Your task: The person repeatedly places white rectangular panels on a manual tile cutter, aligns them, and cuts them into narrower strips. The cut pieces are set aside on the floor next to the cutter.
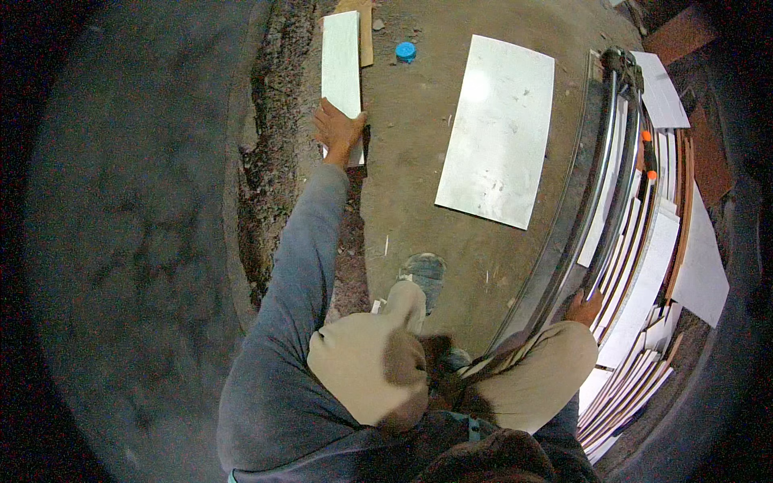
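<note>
Outdoors, left hand point(336, 129) presses white tile point(341, 68) onto dirt ground point(411, 185).

The person wears a long grey-blue sleeve point(299, 266) that covers the whole left arm down to the wrist. The trousers point(366, 362) are a light tan colour with a dark smudge on one knee. A dusty grey shoe point(424, 274) shows below. Both hands are bare, with no gloves.
</note>
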{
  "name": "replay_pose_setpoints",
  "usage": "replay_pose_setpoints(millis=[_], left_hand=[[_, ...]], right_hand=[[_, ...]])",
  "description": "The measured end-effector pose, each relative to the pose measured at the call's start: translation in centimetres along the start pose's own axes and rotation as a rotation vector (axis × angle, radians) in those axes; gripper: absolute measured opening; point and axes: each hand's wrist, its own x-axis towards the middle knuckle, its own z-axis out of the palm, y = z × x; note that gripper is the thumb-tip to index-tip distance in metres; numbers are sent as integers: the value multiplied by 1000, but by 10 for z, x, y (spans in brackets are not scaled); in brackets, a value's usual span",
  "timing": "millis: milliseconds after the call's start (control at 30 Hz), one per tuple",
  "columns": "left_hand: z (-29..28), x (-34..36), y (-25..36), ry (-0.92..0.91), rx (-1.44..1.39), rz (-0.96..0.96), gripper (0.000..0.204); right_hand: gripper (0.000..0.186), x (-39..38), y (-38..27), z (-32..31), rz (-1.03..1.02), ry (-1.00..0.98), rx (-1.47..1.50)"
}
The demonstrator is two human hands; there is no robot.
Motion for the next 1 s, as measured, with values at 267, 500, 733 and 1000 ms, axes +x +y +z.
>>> replay_pose_setpoints(millis=[267,500,733,1000], left_hand=[[-9,-66,-27,31,-99,-5,120],[-22,-92,-36,81,-70,-53,112],[-15,-99,-38,228,-91,-43,114],[-17,-101,-41,182,-154,-36,116]], right_hand=[[51,3,36,13,67,-116,49],[51,4,3,-21,136,-199,-57],[51,8,-27,-40,160,-209,-79],[51,8,-43,-47,164,-199,-72]])
